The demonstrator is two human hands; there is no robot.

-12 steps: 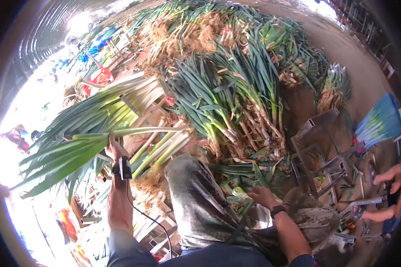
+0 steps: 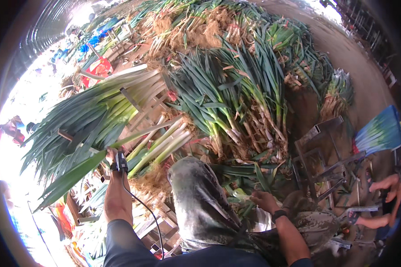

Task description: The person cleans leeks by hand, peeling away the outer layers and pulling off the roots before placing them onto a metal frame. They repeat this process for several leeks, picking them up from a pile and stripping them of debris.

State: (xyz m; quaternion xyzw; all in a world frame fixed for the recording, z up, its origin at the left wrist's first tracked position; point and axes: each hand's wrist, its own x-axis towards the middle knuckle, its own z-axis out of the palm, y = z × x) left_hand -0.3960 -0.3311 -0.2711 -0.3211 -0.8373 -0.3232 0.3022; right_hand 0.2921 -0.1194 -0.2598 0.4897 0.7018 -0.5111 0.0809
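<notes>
Head view, and our left hand [image 2: 112, 156] has its fingers closed around a long leek [image 2: 73, 180], slanting just in front of the pale-stemmed leeks [image 2: 129, 95] piled on our left. Our right hand [image 2: 265, 202] sits between our knees [image 2: 194, 187], fingers curled; we can't tell whether it grips anything. Rooted leeks [image 2: 236, 102] lie ahead.

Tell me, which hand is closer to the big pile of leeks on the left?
Left. The left hand, gripping a leek, is by the near right edge of the pile; the right hand is far to the right, past the left knee.
</notes>
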